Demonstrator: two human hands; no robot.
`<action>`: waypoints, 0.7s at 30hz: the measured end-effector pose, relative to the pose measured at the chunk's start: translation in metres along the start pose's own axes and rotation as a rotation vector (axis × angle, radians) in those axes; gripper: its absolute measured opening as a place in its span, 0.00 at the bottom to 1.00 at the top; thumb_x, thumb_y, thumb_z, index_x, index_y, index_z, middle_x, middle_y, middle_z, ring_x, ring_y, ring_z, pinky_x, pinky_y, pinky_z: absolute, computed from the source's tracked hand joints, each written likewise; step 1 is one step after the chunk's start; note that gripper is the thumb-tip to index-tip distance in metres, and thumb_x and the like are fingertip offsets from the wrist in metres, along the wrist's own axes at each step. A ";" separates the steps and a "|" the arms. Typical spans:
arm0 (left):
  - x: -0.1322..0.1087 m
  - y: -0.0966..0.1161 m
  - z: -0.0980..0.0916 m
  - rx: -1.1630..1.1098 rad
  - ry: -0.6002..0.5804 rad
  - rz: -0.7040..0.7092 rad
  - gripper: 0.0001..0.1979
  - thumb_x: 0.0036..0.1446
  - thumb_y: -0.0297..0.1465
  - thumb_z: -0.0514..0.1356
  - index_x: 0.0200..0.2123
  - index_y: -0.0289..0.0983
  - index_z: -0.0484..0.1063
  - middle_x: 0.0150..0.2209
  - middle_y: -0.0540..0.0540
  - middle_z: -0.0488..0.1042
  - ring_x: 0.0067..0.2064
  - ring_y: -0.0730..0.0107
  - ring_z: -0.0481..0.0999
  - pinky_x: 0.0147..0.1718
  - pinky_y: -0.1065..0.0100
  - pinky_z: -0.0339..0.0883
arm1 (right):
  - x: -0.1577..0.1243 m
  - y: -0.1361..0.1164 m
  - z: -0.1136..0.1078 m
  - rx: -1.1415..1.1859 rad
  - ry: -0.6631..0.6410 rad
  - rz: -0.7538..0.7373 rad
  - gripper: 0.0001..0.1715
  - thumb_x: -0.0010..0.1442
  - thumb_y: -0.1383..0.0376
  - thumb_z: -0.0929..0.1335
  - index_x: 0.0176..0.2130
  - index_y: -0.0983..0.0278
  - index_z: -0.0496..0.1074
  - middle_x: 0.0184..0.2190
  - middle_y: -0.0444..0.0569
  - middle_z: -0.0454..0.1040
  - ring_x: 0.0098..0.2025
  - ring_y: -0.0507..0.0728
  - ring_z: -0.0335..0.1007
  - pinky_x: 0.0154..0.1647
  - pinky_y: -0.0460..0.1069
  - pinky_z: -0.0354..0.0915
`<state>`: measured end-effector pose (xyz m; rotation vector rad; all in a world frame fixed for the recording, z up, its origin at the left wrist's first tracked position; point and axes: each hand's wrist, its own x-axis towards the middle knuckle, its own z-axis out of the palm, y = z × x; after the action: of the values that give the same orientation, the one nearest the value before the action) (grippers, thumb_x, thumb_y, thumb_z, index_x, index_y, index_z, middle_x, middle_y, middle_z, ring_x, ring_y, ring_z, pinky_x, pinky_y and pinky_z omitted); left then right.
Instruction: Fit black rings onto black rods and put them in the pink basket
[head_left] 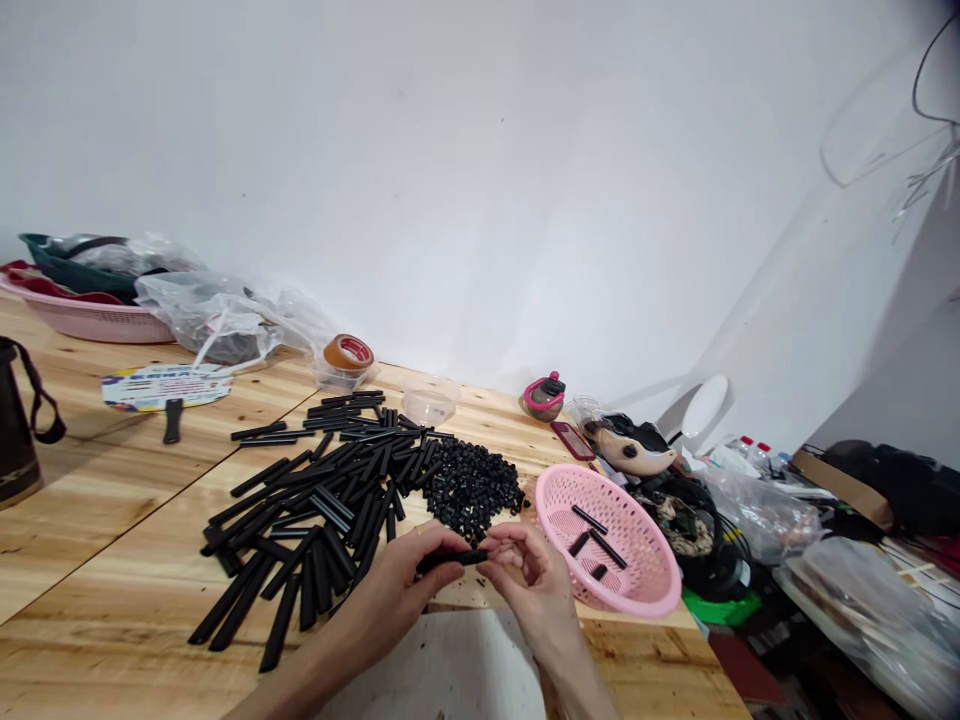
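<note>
At the lower centre of the frame, a slim black tube (471, 557) lies nearly level between the person's two hands. The left hand (412, 578) has it firmly, thumb and fingers closed around its left part, with the right part sticking out bare. The right hand (534, 580) is at the tube's right end, thumb and forefinger drawn close together there and the other fingers loosely curled; I cannot tell whether those fingertips actually pinch the tube or only touch it

Left of centre, a loose heap of black tubes (330, 490) spreads over the wooden table (127, 610), pointing many ways. Against its right side, just above the hands, sits a mound of small black pieces (472, 485). At the lower right, a pink basket (649, 545) holds a few short black tubes (607, 550), well apart from the heap

Above the heap, a brown tape roll (347, 352) rests beside a clear tub (431, 403). A paddle-shaped fan (166, 388) lies at the left, and a red-edged phone (572, 440) lies just above the basket
</note>
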<state>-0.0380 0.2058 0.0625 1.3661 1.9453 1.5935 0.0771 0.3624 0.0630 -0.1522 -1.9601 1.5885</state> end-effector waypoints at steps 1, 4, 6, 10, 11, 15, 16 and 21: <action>0.000 -0.001 0.000 0.010 0.005 0.002 0.08 0.61 0.33 0.59 0.41 0.41 0.76 0.40 0.48 0.78 0.43 0.64 0.75 0.42 0.69 0.64 | 0.000 0.000 0.000 -0.018 0.001 -0.007 0.13 0.53 0.64 0.76 0.40 0.61 0.75 0.36 0.48 0.77 0.38 0.56 0.74 0.41 0.48 0.70; 0.000 -0.002 -0.001 0.016 0.011 0.007 0.08 0.61 0.33 0.59 0.42 0.41 0.76 0.41 0.48 0.78 0.44 0.63 0.75 0.44 0.69 0.65 | -0.001 0.001 0.000 -0.052 -0.003 -0.023 0.12 0.55 0.64 0.75 0.40 0.61 0.75 0.36 0.49 0.77 0.37 0.56 0.73 0.40 0.49 0.70; 0.000 -0.001 -0.001 0.013 0.005 0.006 0.08 0.61 0.32 0.58 0.42 0.42 0.76 0.41 0.47 0.78 0.44 0.63 0.75 0.43 0.69 0.65 | -0.002 0.000 0.000 -0.055 -0.009 -0.029 0.11 0.56 0.64 0.74 0.40 0.62 0.74 0.36 0.49 0.76 0.36 0.56 0.72 0.39 0.49 0.69; -0.001 0.002 -0.002 0.010 -0.016 -0.007 0.08 0.61 0.33 0.58 0.42 0.42 0.77 0.41 0.48 0.78 0.43 0.63 0.74 0.42 0.69 0.64 | -0.003 -0.004 -0.001 -0.084 -0.032 -0.052 0.09 0.57 0.65 0.72 0.40 0.61 0.73 0.36 0.48 0.75 0.35 0.55 0.70 0.39 0.49 0.68; -0.001 0.002 -0.002 0.010 -0.020 -0.010 0.08 0.61 0.33 0.58 0.41 0.41 0.77 0.40 0.48 0.78 0.43 0.63 0.74 0.42 0.69 0.64 | -0.003 -0.004 -0.001 -0.095 -0.035 -0.057 0.09 0.57 0.66 0.72 0.41 0.61 0.73 0.36 0.48 0.75 0.36 0.55 0.70 0.40 0.49 0.67; -0.001 0.003 -0.002 -0.006 -0.026 -0.020 0.09 0.62 0.35 0.58 0.41 0.40 0.77 0.40 0.47 0.78 0.43 0.63 0.74 0.42 0.69 0.64 | -0.003 0.000 -0.002 -0.077 -0.041 -0.079 0.10 0.58 0.67 0.72 0.42 0.60 0.72 0.37 0.48 0.74 0.39 0.56 0.71 0.43 0.51 0.67; -0.001 0.003 -0.002 -0.014 -0.027 -0.023 0.09 0.62 0.35 0.58 0.41 0.40 0.77 0.39 0.47 0.78 0.43 0.63 0.74 0.42 0.69 0.64 | -0.003 0.002 -0.003 -0.055 -0.040 -0.086 0.10 0.58 0.66 0.72 0.42 0.59 0.72 0.37 0.48 0.74 0.40 0.57 0.71 0.43 0.51 0.67; -0.001 0.006 -0.002 -0.050 -0.033 -0.038 0.09 0.61 0.34 0.59 0.40 0.40 0.77 0.38 0.48 0.78 0.41 0.63 0.74 0.41 0.69 0.64 | -0.003 0.010 -0.003 0.020 -0.023 -0.079 0.12 0.56 0.66 0.74 0.41 0.59 0.73 0.38 0.48 0.75 0.41 0.57 0.72 0.44 0.51 0.67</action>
<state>-0.0355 0.2033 0.0683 1.3194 1.8887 1.5812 0.0785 0.3658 0.0532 -0.0474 -1.9429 1.5645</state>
